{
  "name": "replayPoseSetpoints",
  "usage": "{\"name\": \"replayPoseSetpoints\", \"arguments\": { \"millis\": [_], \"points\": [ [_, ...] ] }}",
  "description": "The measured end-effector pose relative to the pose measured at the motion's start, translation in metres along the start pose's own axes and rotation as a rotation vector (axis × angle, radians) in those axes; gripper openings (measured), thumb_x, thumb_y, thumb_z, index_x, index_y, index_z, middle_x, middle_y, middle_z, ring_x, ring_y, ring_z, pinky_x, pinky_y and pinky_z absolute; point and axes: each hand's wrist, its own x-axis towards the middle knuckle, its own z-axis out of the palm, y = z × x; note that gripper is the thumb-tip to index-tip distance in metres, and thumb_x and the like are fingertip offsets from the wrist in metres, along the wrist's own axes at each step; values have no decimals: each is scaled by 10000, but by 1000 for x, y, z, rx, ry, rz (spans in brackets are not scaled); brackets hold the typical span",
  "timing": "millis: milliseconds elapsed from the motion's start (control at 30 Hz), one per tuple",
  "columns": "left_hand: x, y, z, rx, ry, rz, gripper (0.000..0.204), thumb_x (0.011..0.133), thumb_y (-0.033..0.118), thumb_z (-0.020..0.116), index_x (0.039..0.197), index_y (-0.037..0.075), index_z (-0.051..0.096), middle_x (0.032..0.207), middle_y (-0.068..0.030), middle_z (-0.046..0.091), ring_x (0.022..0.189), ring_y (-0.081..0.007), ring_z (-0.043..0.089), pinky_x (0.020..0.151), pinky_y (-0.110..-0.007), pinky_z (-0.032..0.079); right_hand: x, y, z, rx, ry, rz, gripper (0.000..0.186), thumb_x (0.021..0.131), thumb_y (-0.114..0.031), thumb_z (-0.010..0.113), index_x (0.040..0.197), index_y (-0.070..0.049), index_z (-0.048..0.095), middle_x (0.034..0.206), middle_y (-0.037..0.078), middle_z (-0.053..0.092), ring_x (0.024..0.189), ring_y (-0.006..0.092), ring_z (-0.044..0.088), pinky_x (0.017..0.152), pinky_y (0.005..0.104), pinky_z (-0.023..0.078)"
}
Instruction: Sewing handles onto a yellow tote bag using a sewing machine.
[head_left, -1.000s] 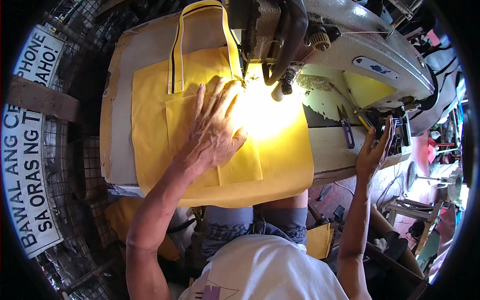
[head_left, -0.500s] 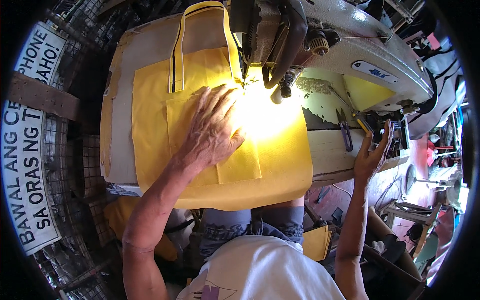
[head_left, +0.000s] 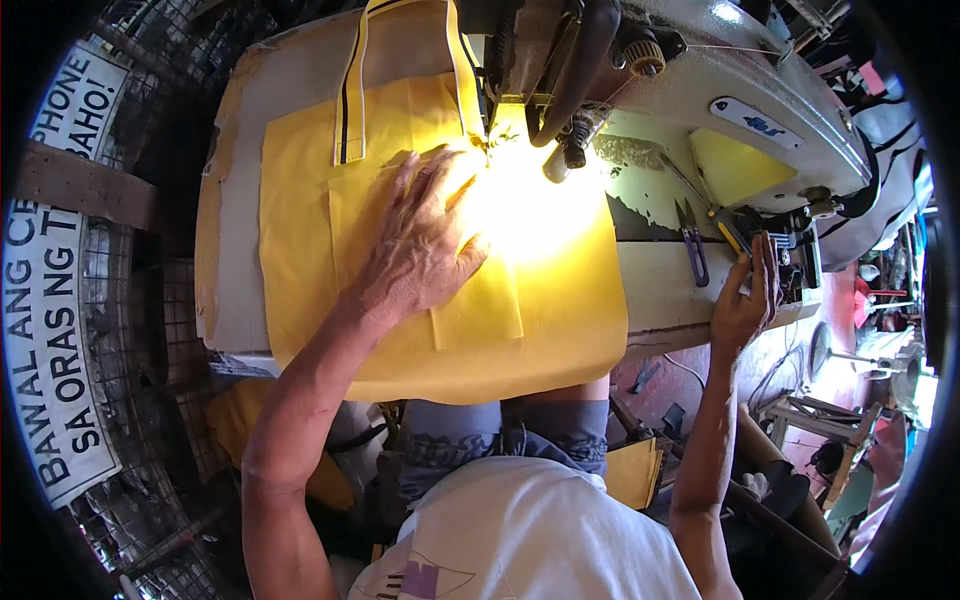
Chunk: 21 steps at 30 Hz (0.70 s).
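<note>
My left hand lies flat on a large yellow fabric panel, its fingers spread toward the sewing machine's needle area. Under that hand, a smaller yellow patch rests on the panel. A yellow strap with a dark stripe loops beyond the panel's far edge; one end lies on the fabric and the other runs up beside the needle. Bright lamp light washes out the cloth right of my fingers. My right hand is raised at the table's right end, fingers stretched, beside a dark metal mechanism.
The sewing machine arches over the right side of the table. Thread snips and a yellow-handled tool lie beneath its arm. Wire mesh and a white sign stand at the left.
The whole view has shifted slightly, so the table and machine sit higher. My right hand's fingers have drawn a little closer together; my left hand stays on the fabric.
</note>
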Motion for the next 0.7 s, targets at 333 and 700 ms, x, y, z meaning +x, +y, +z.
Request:
{"name": "replayPoseSetpoints", "arguments": {
  "millis": [333,700],
  "points": [
    [-3,0,0,19,-19,32,409,883,218,591,1226,-4,578,1369,-177,481,1355,-346,412,1156,-561,263,-1,-1,-1,-72,39,-32,320,943,-33,603,1256,-48,670,1303,120,652,1158,264,641,940,367,494],
    [-7,7,-4,16,-34,-4,478,882,255,623,1276,-1,538,1365,-190,474,1362,-351,393,1174,-549,246,0,-2,-1,-82,30,-13,299,957,-42,593,1244,-25,672,1290,136,657,1189,272,625,984,368,475]
  ]
}}
